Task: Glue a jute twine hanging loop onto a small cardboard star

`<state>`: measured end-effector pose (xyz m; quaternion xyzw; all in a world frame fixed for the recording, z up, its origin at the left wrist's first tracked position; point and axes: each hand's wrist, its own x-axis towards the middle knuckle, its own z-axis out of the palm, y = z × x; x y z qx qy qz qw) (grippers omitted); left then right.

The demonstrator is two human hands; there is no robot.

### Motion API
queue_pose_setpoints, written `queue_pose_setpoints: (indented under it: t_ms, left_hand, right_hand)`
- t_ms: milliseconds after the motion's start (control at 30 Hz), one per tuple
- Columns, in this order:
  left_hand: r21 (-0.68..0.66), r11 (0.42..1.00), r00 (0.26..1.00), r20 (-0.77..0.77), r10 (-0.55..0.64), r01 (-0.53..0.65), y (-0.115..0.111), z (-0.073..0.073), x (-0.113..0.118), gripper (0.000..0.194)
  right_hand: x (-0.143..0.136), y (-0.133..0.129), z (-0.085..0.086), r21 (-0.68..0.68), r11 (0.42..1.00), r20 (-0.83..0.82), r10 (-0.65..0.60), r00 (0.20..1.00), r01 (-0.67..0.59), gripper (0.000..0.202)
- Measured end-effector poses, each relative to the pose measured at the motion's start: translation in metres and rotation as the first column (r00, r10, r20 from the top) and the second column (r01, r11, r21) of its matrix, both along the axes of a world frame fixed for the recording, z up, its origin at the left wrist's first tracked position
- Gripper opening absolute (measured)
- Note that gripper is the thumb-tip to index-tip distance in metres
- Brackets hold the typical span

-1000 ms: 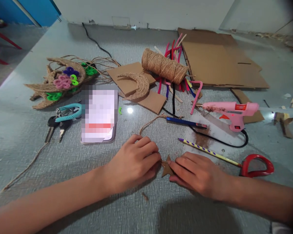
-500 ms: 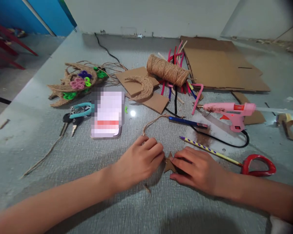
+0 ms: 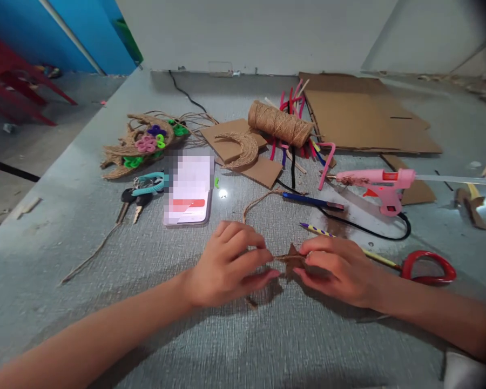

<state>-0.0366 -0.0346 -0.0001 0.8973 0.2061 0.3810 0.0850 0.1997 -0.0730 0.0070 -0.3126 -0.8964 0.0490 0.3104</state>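
My right hand (image 3: 338, 267) pinches a small brown cardboard star (image 3: 295, 260) between thumb and fingers, just above the table. A strand of jute twine (image 3: 283, 258) lies against the star and runs left into the fingers of my left hand (image 3: 237, 265). My left fingers are curled round the twine, thumb slightly below them. Behind the left hand a loop of the same twine arcs up to a blue pen (image 3: 312, 201). Under my right hand passes a yellow pencil with purple dots (image 3: 316, 229). The star's right part is hidden by my fingers.
A pink glue gun (image 3: 375, 178), red-handled scissors (image 3: 429, 267) and cardboard (image 3: 360, 119) are at right. Behind are a twine spool (image 3: 279, 123), pipe cleaners (image 3: 328, 162) and a twine-wrapped crescent (image 3: 245, 151). At left are a phone (image 3: 190, 189), keys (image 3: 140, 202) and a flower-decorated twine piece (image 3: 146, 143).
The view has shifted slightly. My hands have moved a little apart and the star has tilted up off the table, with a length of twine now showing between my left fingers and the star.
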Motion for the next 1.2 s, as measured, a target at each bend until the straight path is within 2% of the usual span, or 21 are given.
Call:
queue_pose_setpoints:
  t_ms: [200, 300, 433, 567, 733, 833, 933, 1067, 1200]
  left_hand:
    - [0.100, 0.993, 0.996, 0.062, -0.070, 0.063, 0.001, 0.003, -0.002, 0.006]
    - [0.146, 0.985, 0.993, 0.063, -0.099, 0.089, 0.000, 0.003, -0.003, 0.007]
    - [0.184, 0.979, 0.995, 0.043, -0.095, 0.085, -0.001, 0.001, -0.004, 0.012]
    - [0.289, 0.955, 0.995, 0.044, -0.088, 0.072, -0.002, 0.004, -0.002, 0.010]
    - [0.327, 0.944, 0.991, 0.108, -0.080, 0.040, -0.002, 0.010, -0.001, 0.012]
    - [0.301, 0.953, 0.995, 0.078, -0.068, 0.042, -0.004, 0.011, -0.002, 0.013]
    - [0.347, 0.937, 0.998, 0.035, -0.057, 0.041, -0.005, 0.012, -0.002, 0.015]
    - [0.390, 0.920, 0.997, 0.033, -0.063, 0.045, -0.005, 0.010, -0.002, 0.020]
    - [0.367, 0.927, 0.994, 0.040, -0.100, 0.078, -0.004, 0.005, -0.002, 0.012]
  right_hand:
    - [0.002, -0.001, 0.005, 0.048, 0.988, 0.008, 0.145, 0.989, -0.145, 0.018]
    - [0.002, -0.001, 0.007, 0.045, 0.985, 0.004, 0.167, 0.986, -0.167, 0.015]
    - [0.002, 0.000, 0.009, 0.066, 0.974, -0.029, 0.219, 0.975, -0.217, 0.014]
    - [0.002, 0.000, 0.010, 0.096, 0.960, -0.046, 0.267, 0.963, -0.262, 0.012]
    - [0.002, -0.002, 0.009, 0.126, 0.958, -0.073, 0.268, 0.961, -0.258, 0.014]
    - [0.002, -0.002, 0.007, 0.150, 0.955, -0.077, 0.269, 0.960, -0.256, 0.016]
    - [0.002, -0.003, 0.006, 0.148, 0.956, -0.072, 0.267, 0.961, -0.255, 0.014]
    - [0.002, -0.005, 0.002, 0.147, 0.963, -0.085, 0.240, 0.967, -0.226, 0.011]
    - [0.002, -0.005, -0.002, 0.110, 0.975, -0.105, 0.204, 0.973, -0.193, 0.014]
